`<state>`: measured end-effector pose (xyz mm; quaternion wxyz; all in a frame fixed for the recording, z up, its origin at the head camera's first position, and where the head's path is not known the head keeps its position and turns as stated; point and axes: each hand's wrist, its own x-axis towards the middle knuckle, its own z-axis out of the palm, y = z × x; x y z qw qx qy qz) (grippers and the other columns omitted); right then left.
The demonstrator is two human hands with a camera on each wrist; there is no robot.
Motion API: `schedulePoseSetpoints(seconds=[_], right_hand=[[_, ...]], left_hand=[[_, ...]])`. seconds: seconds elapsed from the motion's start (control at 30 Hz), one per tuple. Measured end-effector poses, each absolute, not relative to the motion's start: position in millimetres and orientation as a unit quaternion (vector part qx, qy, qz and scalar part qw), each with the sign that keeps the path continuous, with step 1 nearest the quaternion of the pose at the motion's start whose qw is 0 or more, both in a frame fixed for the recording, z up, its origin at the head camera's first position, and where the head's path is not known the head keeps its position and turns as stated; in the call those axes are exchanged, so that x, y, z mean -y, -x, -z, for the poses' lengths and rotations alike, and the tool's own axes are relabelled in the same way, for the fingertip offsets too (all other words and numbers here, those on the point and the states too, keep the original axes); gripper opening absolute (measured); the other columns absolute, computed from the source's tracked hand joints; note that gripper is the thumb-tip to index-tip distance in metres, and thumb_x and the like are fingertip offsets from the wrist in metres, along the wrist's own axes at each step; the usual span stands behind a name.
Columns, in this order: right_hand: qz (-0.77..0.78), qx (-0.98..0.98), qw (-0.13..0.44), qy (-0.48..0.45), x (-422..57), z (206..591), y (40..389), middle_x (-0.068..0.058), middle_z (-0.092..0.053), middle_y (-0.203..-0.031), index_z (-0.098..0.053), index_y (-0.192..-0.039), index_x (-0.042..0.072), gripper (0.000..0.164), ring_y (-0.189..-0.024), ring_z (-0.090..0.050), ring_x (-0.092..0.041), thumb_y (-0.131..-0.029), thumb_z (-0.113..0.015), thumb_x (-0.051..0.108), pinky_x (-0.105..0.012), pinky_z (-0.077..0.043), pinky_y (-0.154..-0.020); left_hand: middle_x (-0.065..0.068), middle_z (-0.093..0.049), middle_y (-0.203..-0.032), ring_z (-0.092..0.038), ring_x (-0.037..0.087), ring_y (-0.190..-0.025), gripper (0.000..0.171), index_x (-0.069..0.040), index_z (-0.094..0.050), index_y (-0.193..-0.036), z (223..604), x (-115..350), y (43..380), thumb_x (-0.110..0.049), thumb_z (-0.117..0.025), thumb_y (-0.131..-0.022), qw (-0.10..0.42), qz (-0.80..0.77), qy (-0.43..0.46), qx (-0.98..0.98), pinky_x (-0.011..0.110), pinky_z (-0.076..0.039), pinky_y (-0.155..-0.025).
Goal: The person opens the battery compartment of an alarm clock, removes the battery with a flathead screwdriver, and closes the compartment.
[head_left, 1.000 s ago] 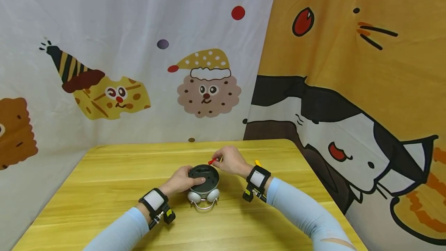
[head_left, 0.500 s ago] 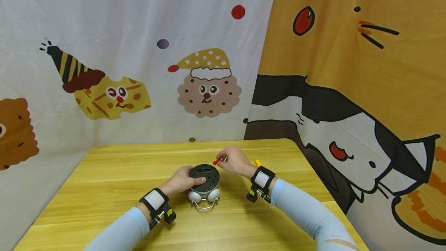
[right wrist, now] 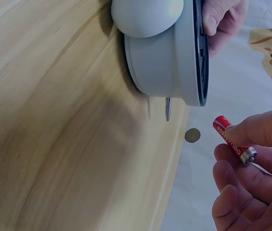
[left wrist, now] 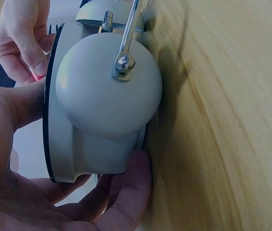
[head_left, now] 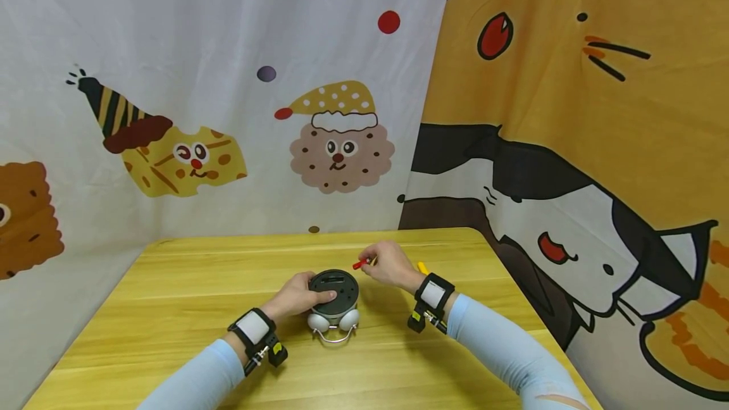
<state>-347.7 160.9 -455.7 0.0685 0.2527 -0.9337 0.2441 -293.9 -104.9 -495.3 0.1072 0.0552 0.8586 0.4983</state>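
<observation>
- The left hand is wrapped round one side of the alarm clock, its thumb laid on the dark back and its fingers bent about the case. If that hold is slackened, the clock could be turned or rocked when pressed.
- The clock is held back-upward at the table, with its two white bells and metal handle toward the person; whether the table is fully touched by it cannot be told. An uneven seat could be caused by the bells and by the fingertips lodged near its underside. As a container, a recessed slot is seen in the back; whether anything is held in it cannot be made out.
- The red battery is held just beyond the clock's far right edge, apart from it. Its nubbed metal end is turned toward the palm; if that direction is overlooked, the ends could be reversed.
- By the right hand, the battery is pinched between thumb and fingers. Because the grip is slight and the cylinder smooth, it could be dropped or rolled away.
- A yellow object is partly hidden behind the right wrist strap; it could be knocked if the arm is drawn back.
</observation>
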Motion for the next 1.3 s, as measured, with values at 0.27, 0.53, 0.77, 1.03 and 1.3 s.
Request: schedulePoseSetpoints(seconds=[0.27, 0.53, 0.77, 1.03, 1.3], right_hand=[[-0.251, 0.935, 0.062, -0.244, -165.7, 457.6, 348.8, -0.003, -0.086, -0.102, -0.088, -0.113, 0.009, 0.019, -0.080, -0.065, -0.010, -0.094, -0.088, 0.012, -0.024, -0.051, -0.068], [-0.246, 0.937, 0.064, -0.241, -167.1, 458.1, 349.2, -0.003, -0.085, -0.102, -0.088, -0.113, 0.010, 0.018, -0.081, -0.065, -0.010, -0.095, -0.088, 0.013, -0.025, -0.051, -0.069], [-0.238, 0.938, 0.077, -0.239, -169.8, 460.9, 350.7, -0.002, -0.086, -0.100, -0.088, -0.108, 0.013, 0.015, -0.079, -0.065, -0.010, -0.094, -0.090, 0.015, -0.025, -0.052, -0.070], [-0.236, 0.942, 0.069, -0.228, -176.2, 460.1, 349.3, -0.002, -0.086, -0.096, -0.089, -0.107, 0.010, 0.014, -0.079, -0.065, -0.010, -0.094, -0.089, 0.014, -0.027, -0.051, -0.071], [-0.230, 0.948, 0.070, -0.207, -189.3, 467.7, 345.6, -0.001, -0.086, -0.093, -0.089, -0.104, 0.012, 0.012, -0.077, -0.067, -0.009, -0.092, -0.091, 0.015, -0.028, -0.053, -0.069]], left_hand=[[0.014, -0.078, -0.110, -0.070, 0.019, -0.096, 0.051, 0.004, -0.070, -0.126, 494.6, 105.3, 294.5, -0.033, -0.090, -0.096, 0.109, -0.503, -0.054, -0.855, 0.030, -0.057, -0.082], [0.014, -0.078, -0.111, -0.070, 0.020, -0.096, 0.052, 0.004, -0.070, -0.126, 493.7, 106.2, 294.7, -0.032, -0.090, -0.095, 0.107, -0.501, -0.053, -0.857, 0.031, -0.057, -0.083], [0.015, -0.078, -0.113, -0.070, 0.020, -0.099, 0.053, 0.004, -0.070, -0.128, 492.3, 106.5, 294.7, -0.033, -0.090, -0.096, 0.100, -0.495, -0.050, -0.862, 0.036, -0.060, -0.089], [0.015, -0.078, -0.111, -0.070, 0.019, -0.096, 0.051, 0.004, -0.071, -0.126, 492.8, 105.4, 294.6, -0.031, -0.091, -0.095, 0.097, -0.498, -0.055, -0.860, 0.034, -0.060, -0.086], [0.015, -0.079, -0.115, -0.072, 0.019, -0.099, 0.054, 0.005, -0.070, -0.131, 494.5, 104.2, 292.7, -0.031, -0.090, -0.096, 0.101, -0.502, -0.056, -0.857, 0.037, -0.061, -0.090]])
